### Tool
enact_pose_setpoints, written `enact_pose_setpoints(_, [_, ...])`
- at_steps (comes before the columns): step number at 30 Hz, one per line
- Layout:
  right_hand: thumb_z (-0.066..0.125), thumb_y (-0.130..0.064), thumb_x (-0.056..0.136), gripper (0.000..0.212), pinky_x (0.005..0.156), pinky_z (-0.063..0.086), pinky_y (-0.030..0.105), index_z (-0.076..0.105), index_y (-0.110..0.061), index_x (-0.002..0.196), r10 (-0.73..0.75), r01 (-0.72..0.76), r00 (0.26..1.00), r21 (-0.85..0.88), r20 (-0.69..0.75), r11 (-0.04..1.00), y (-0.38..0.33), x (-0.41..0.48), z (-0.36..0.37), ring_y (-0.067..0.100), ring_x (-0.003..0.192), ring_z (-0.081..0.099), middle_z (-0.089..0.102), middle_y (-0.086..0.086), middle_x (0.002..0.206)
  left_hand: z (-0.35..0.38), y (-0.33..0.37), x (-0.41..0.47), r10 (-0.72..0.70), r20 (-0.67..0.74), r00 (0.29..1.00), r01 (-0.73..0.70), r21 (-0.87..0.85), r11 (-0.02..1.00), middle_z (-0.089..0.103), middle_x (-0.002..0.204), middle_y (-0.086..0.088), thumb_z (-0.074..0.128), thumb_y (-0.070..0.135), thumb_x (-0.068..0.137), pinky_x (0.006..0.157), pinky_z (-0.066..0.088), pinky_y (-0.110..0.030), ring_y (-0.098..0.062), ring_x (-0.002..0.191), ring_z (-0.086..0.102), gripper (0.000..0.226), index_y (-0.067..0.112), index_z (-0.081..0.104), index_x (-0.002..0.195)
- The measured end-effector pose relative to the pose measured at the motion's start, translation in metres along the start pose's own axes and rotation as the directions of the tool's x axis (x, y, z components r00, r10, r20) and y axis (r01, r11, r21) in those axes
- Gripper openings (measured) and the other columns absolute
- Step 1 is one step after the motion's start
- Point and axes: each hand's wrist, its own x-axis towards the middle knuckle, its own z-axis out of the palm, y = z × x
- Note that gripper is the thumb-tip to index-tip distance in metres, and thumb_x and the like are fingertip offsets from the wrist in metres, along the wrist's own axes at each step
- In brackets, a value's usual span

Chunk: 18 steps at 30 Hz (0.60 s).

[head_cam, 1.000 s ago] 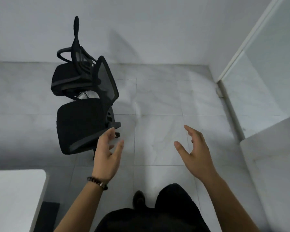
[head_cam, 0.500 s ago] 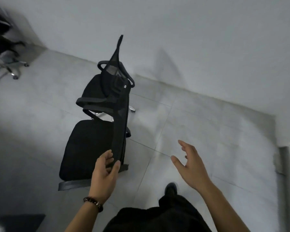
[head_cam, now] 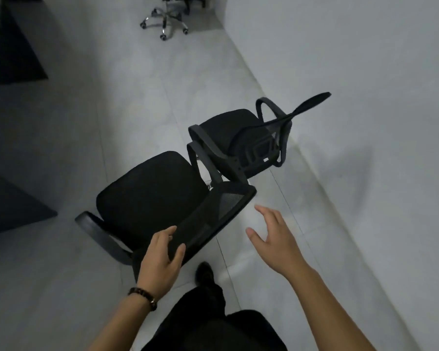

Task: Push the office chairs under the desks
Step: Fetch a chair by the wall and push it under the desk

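A black mesh office chair (head_cam: 150, 198) stands right in front of me, its seat facing away to the left. My left hand (head_cam: 160, 259) grips the top edge of its backrest, fingers over the front and thumb behind. My right hand (head_cam: 274, 239) hovers open just right of the backrest, touching nothing. A second black chair (head_cam: 238, 140) with a headrest stands directly behind the first, close to the wall, its armrest near the first chair's back. A third chair's chrome wheeled base (head_cam: 166, 19) shows at the top.
A white wall (head_cam: 365, 97) runs along the right. Dark desk undersides and panels (head_cam: 15, 46) line the left side, with another dark panel (head_cam: 10, 206) lower left. Grey tiled floor (head_cam: 137, 97) runs between them. My dark trousers and shoe (head_cam: 205, 272) are below.
The view has swung left, bringing the desks and the third chair into sight. My left hand went from open in the air to gripping the near chair's backrest. My right hand stays open.
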Motion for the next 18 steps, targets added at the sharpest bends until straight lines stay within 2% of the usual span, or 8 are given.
enact_pose_setpoints(3, [0.053, -0.045, 0.096, 0.057, 0.111, 0.032, 0.028, 0.034, -0.031, 0.148, -0.106, 0.12, 0.987, -0.117, 0.119, 0.986, 0.005, 0.04, 0.002, 0.007, 0.136, 0.033, 0.034, -0.01, 0.15, 0.023, 0.001, 0.003, -0.077, -0.02, 0.997, 0.078, 0.053, 0.996, 0.048, 0.13, 0.006, 0.055, 0.035, 0.093, 0.095, 0.048, -0.038, -0.01, 0.115, 0.05, 0.045, 0.022, 0.045, 0.135])
enact_pose_setpoints(5, [0.05, -0.053, 0.096, 0.06, 0.118, 0.025, 0.035, 0.035, -0.029, 0.149, -0.152, 0.19, 0.969, -0.193, 0.197, 0.963, 0.009, 0.065, 0.008, 0.012, 0.142, 0.026, 0.033, -0.006, 0.153, 0.038, -0.001, 0.001, -0.108, -0.049, 0.993, 0.115, 0.176, 0.978, 0.052, 0.129, 0.002, 0.05, 0.04, 0.094, 0.097, 0.045, -0.042, -0.017, 0.115, 0.052, 0.043, 0.021, 0.048, 0.132])
enact_pose_setpoints(7, [0.041, -0.066, 0.093, 0.067, 0.121, 0.013, 0.04, 0.035, -0.031, 0.15, -0.191, 0.281, 0.933, -0.286, 0.304, 0.916, 0.018, 0.087, 0.021, 0.017, 0.147, 0.017, 0.029, -0.003, 0.156, 0.053, -0.007, -0.004, -0.193, -0.07, 0.979, 0.205, 0.312, 0.928, 0.054, 0.128, 0.001, 0.037, 0.052, 0.094, 0.102, 0.039, -0.042, -0.021, 0.117, 0.051, 0.049, 0.022, 0.051, 0.13])
enact_pose_setpoints(9, [0.031, -0.077, 0.09, 0.073, 0.122, -0.004, 0.044, 0.033, -0.036, 0.15, -0.202, 0.375, 0.878, -0.362, 0.434, 0.853, 0.03, 0.106, 0.04, 0.021, 0.15, 0.007, 0.025, 0.001, 0.16, 0.066, -0.015, -0.01, -0.288, -0.084, 0.954, 0.297, 0.403, 0.866, 0.057, 0.126, 0.001, 0.016, 0.061, 0.091, 0.107, 0.032, -0.044, -0.021, 0.119, 0.051, 0.065, 0.024, 0.054, 0.128])
enact_pose_setpoints(12, [0.019, -0.082, 0.087, 0.075, 0.116, -0.02, 0.049, 0.029, -0.042, 0.149, -0.178, 0.463, 0.816, -0.436, 0.55, 0.772, 0.044, 0.12, 0.06, 0.025, 0.151, -0.004, 0.015, 0.005, 0.163, 0.081, -0.027, -0.016, -0.35, -0.137, 0.927, 0.37, 0.495, 0.786, 0.06, 0.122, 0.0, 0.005, 0.062, 0.094, 0.109, 0.028, -0.051, -0.023, 0.116, 0.053, 0.071, 0.026, 0.057, 0.124])
enact_pose_setpoints(14, [0.016, -0.083, 0.086, 0.076, 0.115, -0.022, 0.051, 0.028, -0.042, 0.149, -0.166, 0.47, 0.804, -0.439, 0.571, 0.766, 0.048, 0.126, 0.061, 0.026, 0.151, -0.006, 0.012, 0.008, 0.163, 0.086, -0.023, -0.014, -0.422, -0.144, 0.895, 0.429, 0.535, 0.728, 0.057, 0.126, -0.001, 0.003, 0.061, 0.094, 0.11, 0.022, -0.057, -0.025, 0.121, 0.049, 0.069, 0.029, 0.055, 0.126])
enact_pose_setpoints(18, [0.009, -0.084, 0.084, 0.081, 0.116, -0.017, 0.056, 0.027, -0.04, 0.15, -0.168, 0.521, 0.772, -0.457, 0.613, 0.721, 0.048, 0.141, 0.052, 0.028, 0.15, -0.003, 0.015, 0.009, 0.162, 0.092, -0.006, -0.003, -0.556, -0.151, 0.817, 0.541, 0.535, 0.649, 0.04, 0.145, -0.002, -0.007, 0.063, 0.086, 0.113, 0.0, -0.06, -0.025, 0.139, 0.027, 0.074, 0.037, 0.037, 0.14])
